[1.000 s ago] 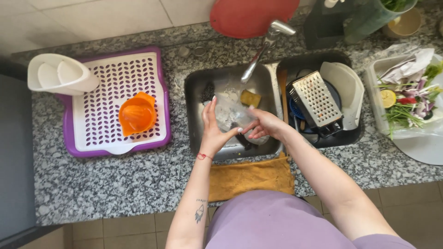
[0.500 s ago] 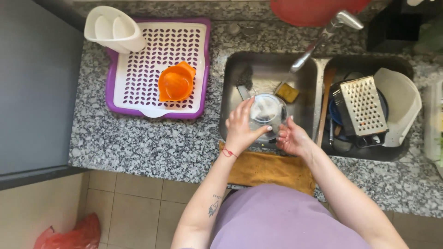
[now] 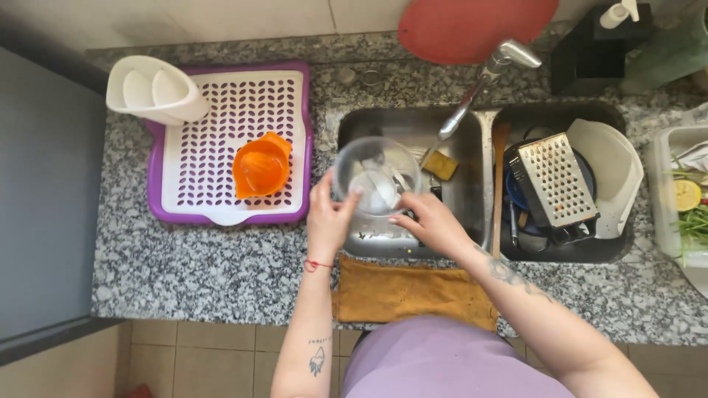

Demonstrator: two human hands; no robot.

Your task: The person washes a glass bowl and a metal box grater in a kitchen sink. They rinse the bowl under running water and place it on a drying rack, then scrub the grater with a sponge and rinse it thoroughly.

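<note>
While both hands meet over the left basin of the sink (image 3: 472,221), a clear glass container (image 3: 376,177) sits between them, just left of the frame's centre. The left hand (image 3: 328,221) holds it from the lower left, its grip closed on the wall with the thumb up along the rim. The right hand (image 3: 431,221) comes in from the lower right, fingers curled under the container's base; whether that grip truly clasps the glass or only touches it cannot be told.

The container is round and see-through, its wide mouth facing up toward the camera, with something pale showing at the bottom. It is held above the basin, below the tap (image 3: 479,81), near a yellow sponge (image 3: 441,165).

The right basin holds a metal grater (image 3: 553,180), a white tub (image 3: 608,173) and darker dishes beneath. At the left of the frame, a purple and white drainer tray (image 3: 214,103) on the table (image 3: 199,265) carries an orange juicer (image 3: 259,166) and a white cutlery holder (image 3: 151,92). A mustard cloth (image 3: 405,291) lies on the table's near edge.
</note>
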